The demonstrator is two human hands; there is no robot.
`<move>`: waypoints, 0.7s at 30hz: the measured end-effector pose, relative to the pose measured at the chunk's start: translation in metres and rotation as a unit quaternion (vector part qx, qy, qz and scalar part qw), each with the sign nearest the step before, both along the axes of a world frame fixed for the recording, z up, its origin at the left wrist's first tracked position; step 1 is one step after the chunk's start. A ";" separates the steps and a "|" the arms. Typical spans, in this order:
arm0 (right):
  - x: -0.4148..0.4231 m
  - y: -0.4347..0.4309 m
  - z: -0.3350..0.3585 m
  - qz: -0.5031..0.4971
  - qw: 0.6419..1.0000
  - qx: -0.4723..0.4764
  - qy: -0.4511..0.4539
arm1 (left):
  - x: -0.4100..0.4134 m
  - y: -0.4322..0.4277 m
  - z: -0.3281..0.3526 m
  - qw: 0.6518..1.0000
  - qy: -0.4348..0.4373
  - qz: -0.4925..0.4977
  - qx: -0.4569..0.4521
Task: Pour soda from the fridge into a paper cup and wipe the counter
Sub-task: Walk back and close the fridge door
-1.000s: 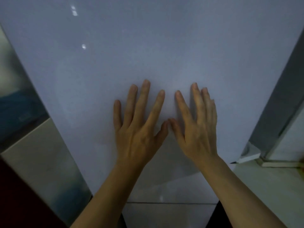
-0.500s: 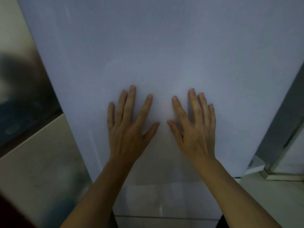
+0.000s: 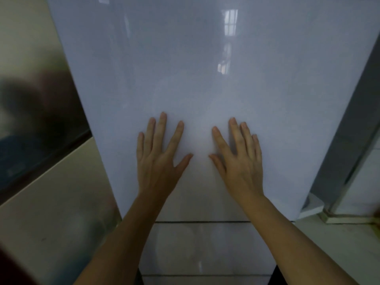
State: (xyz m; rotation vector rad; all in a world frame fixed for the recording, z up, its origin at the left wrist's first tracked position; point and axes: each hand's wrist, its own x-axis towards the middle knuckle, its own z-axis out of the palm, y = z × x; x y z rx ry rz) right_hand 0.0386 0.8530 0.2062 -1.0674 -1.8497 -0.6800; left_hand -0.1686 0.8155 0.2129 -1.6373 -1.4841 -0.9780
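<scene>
A: What sits nearest the camera?

B: Two bare forearms rise from the lower edge of the view. Under them lies a pale glossy tiled floor (image 3: 205, 249), crossed by a dark grout line.

A: And the hands?

B: The left hand (image 3: 159, 161) lies flat, palm forward, against the big glossy white fridge door (image 3: 205, 79), its fingers (image 3: 162, 124) spread and its thumb angled out to the right. The right hand (image 3: 239, 163) lies flat beside it in the same way, thumb pointing left. The two thumbs are near one another but apart. Neither hand clasps anything; both are splayed wide on the smooth panel.

A: So where is the fridge itself?

B: Straight ahead. Its door fills the middle of the view from above the floor line up to the top edge. It looks closed, and no soda or cup shows.

A: What lies to either side?

B: On the left stands a cream wall panel (image 3: 51, 202) with a dark blurred band above it. On the right runs a grey upright frame (image 3: 349, 130), with a small white fitting (image 3: 312, 206) at its foot, just beside the door's lower corner. Farther up, the door reflects a bright window (image 3: 229, 25).
</scene>
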 end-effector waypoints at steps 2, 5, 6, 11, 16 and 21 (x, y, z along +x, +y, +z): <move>0.004 -0.007 0.002 0.030 0.999 -0.019 0.003 | 0.001 -0.006 0.002 1.000 0.000 -0.010 -0.006; 0.016 -0.022 -0.002 0.073 0.996 -0.040 0.010 | 0.009 -0.017 -0.004 0.999 0.009 -0.031 -0.004; 0.021 -0.028 -0.007 0.076 0.996 -0.046 0.016 | 0.014 -0.022 -0.010 0.999 0.011 -0.040 -0.007; 0.052 -0.060 -0.064 0.056 0.990 -0.125 0.033 | 0.053 -0.045 -0.062 0.991 -0.020 -0.119 -0.063; 0.089 -0.099 -0.136 0.001 0.975 -0.218 0.032 | 0.095 -0.067 -0.130 0.968 -0.038 -0.200 -0.149; 0.125 -0.137 -0.178 -0.088 0.947 -0.307 0.021 | 0.138 -0.074 -0.178 0.937 -0.040 -0.252 -0.240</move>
